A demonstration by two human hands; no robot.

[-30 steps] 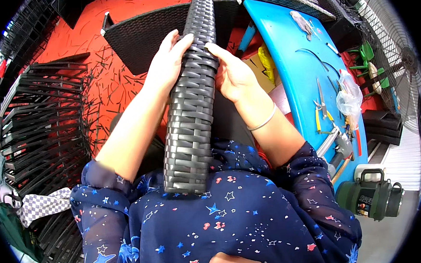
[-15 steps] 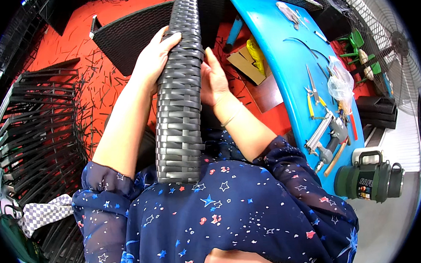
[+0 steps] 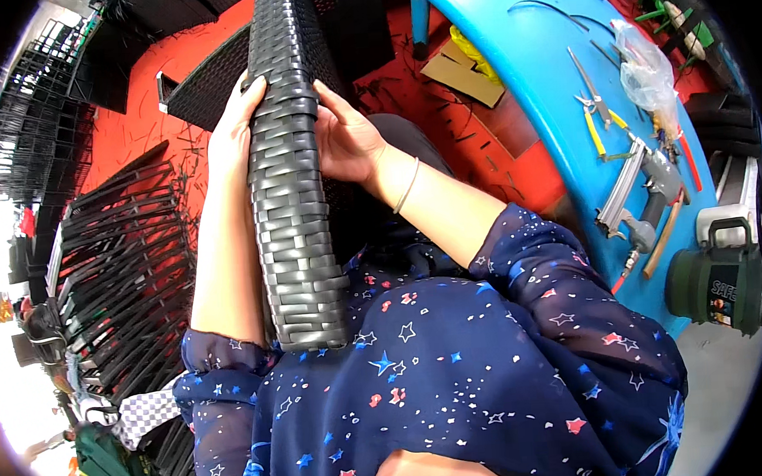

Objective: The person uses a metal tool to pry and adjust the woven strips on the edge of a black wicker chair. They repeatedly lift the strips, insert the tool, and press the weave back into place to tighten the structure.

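Observation:
A long black piece of woven plastic wicker [image 3: 290, 209] stands on edge in front of me, its narrow banded side facing up and its near end against my blouse. My left hand [image 3: 236, 125] is closed on its left side, with the thumb over the edge. On the other side, my right hand [image 3: 347, 135] presses its thumb near the upper corner, fingers curled against the side face. The wicker hides part of the fingers of both hands. I cannot tell which furniture part this is.
At right, a blue table [image 3: 556, 96] carries pliers [image 3: 594, 120], a grey air tool [image 3: 653, 191], and a clear plastic bag [image 3: 647, 73]. A green jug [image 3: 715, 283] stands by its near end. Black frames [image 3: 125, 262] are stacked left. Black strips litter the red floor [image 3: 130, 135].
The view has swung left, so the table sits farther right in it. The wicker piece's far end leans more to the left. Both hands stay on it, the right thumb now nearer its edge.

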